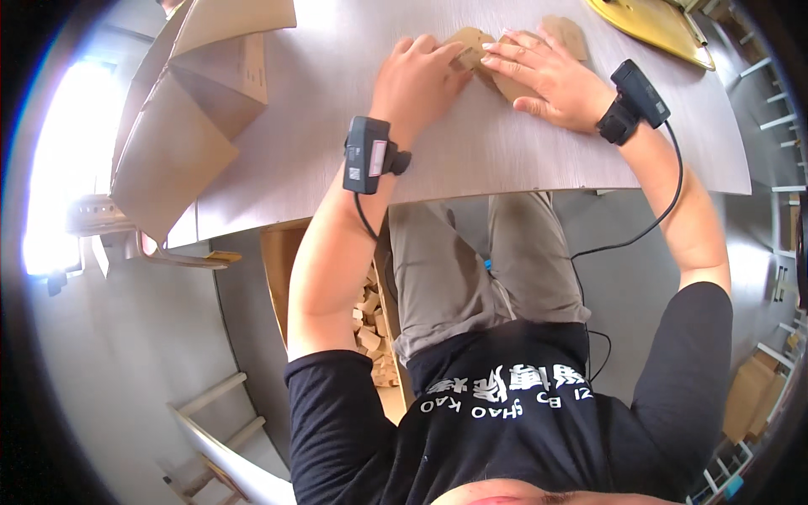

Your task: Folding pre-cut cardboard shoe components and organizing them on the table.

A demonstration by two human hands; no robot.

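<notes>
A brown cardboard piece (469,38) with rounded edges lies on the table, partly covered by my hands. My left hand (421,80) is closed at its left side, thumb and fingers pinching a small flap or edge. My right hand (551,77) lies flat over the cardboard with its fingers stretched out toward the left hand. Another rounded part of brown cardboard (568,35) shows beyond the right hand; whether it belongs to the same piece I cannot tell. Each wrist wears a black device on a strap, with a cable running from it.
An open cardboard box (172,139) with raised flaps stands at the table's left edge. A yellow curved panel (652,29) lies at the far right. Under the table, left of my legs, a carton (282,269) holds cardboard scraps (369,324). The table's front edge (505,195) runs before my lap.
</notes>
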